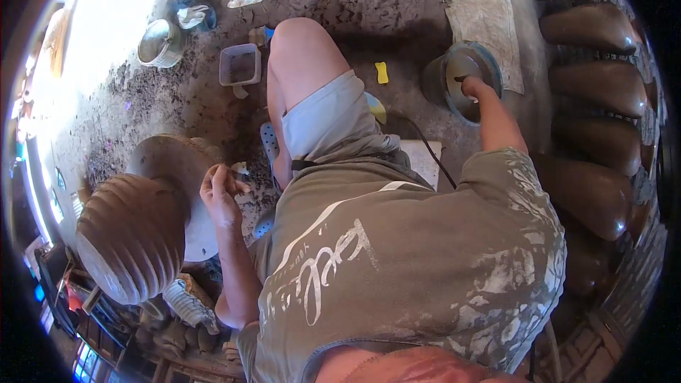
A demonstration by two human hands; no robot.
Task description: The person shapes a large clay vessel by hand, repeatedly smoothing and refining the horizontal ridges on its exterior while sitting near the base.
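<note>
A ridged clay pot [135,234] stands on a round wheel head [163,163] to my left. My left hand [223,191] hovers beside the wheel, its fingers loosely bent and apart, with nothing visible in them. On the other side, my right arm stretches out to a round bucket [434,84] with greyish liquid inside. My right hand [477,88] is over the bucket's opening, fingers bent together. A small dark shape shows at its fingertips; I cannot make out what it is.
Several smooth, dark clay forms [596,85] line the right side. A square plastic tub [240,65], a pale bucket [160,44] and a yellow scraper-like piece [381,72] lie ahead on the dirt-covered floor. A pale sheet [482,14] is spread beyond the right bucket.
</note>
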